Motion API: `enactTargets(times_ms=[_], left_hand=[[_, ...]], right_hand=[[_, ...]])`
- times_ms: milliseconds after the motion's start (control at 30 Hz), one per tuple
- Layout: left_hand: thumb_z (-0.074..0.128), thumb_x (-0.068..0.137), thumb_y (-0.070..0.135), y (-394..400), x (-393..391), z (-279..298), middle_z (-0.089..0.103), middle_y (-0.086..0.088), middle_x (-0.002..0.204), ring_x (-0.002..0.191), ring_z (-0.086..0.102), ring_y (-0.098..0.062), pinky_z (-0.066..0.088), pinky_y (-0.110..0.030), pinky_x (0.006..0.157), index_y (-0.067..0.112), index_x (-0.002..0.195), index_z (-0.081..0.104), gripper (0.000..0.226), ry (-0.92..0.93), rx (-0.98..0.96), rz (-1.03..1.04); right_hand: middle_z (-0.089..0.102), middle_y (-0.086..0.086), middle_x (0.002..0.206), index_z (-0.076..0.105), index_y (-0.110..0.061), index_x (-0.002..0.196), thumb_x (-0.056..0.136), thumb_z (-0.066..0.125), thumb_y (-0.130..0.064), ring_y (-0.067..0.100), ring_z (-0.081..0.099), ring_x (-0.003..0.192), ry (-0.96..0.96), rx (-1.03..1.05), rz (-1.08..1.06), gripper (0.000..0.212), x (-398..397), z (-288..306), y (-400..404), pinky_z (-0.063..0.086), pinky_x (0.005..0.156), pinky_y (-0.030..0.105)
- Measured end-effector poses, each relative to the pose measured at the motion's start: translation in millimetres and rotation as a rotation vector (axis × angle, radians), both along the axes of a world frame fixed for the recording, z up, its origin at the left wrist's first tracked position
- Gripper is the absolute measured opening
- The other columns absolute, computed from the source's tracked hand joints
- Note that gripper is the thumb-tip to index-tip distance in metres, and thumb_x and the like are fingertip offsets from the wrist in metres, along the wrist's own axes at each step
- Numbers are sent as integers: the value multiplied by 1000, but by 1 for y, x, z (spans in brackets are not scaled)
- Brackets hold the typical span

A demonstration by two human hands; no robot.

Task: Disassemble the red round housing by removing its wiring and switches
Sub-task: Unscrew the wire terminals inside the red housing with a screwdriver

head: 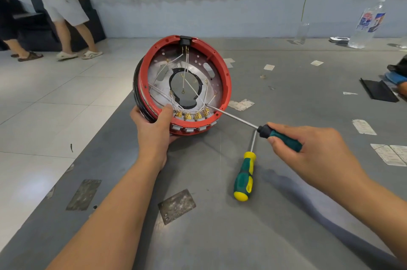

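Observation:
The red round housing (pixel 226 85) stands tilted on the grey mat, its open side facing me. Inside lie a metal plate, white wires (pixel 191 87) and a row of switches with brass terminals (pixel 191 115) along the lower rim. My left hand (pixel 154 131) grips the housing's lower left rim, thumb inside. My right hand (pixel 308 151) holds a green-handled screwdriver (pixel 279 135); its shaft reaches over the rim and its tip sits at a wire by the rightmost switch.
A second screwdriver (pixel 244 175) with a green and yellow handle lies on the grey mat (pixel 220 236) between my arms. Paper scraps and a plastic bottle (pixel 367 23) sit at the far right. People stand by a dark sofa at the back left.

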State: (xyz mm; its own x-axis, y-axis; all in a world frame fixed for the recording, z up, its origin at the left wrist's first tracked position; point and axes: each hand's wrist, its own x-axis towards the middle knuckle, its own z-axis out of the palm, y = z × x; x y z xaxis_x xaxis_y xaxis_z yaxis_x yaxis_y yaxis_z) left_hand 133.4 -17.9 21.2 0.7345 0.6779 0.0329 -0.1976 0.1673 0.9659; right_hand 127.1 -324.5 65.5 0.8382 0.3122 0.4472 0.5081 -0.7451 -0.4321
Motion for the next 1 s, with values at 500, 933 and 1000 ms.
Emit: enactTargets(times_ms=[500,933,1000], left_hand=[[77,79,42,11,-1,-2,65,9,119,103,75,-17,66,-46,77,39,131,40,64,-1,42,51],[80,68,55,15,2,-6,64,9,123,111,72,-22,63,-51,87,34,140,37,86,-5,83,73],[81,68,55,16,3,-7,63,9,124,111,72,-23,63,-52,87,35,140,37,86,-8,87,71]], right_hand=[[69,-31,82,73,-48,114,90,65,-39,-8,59,72,126,-18,-6,28,-4,26,-9,40,54,22],[59,-24,54,63,-68,86,83,65,-40,5,51,48,193,-53,91,29,0,54,3,37,43,10],[59,-26,54,65,-66,87,83,65,-39,3,52,51,193,-71,81,28,2,57,4,37,44,7]])
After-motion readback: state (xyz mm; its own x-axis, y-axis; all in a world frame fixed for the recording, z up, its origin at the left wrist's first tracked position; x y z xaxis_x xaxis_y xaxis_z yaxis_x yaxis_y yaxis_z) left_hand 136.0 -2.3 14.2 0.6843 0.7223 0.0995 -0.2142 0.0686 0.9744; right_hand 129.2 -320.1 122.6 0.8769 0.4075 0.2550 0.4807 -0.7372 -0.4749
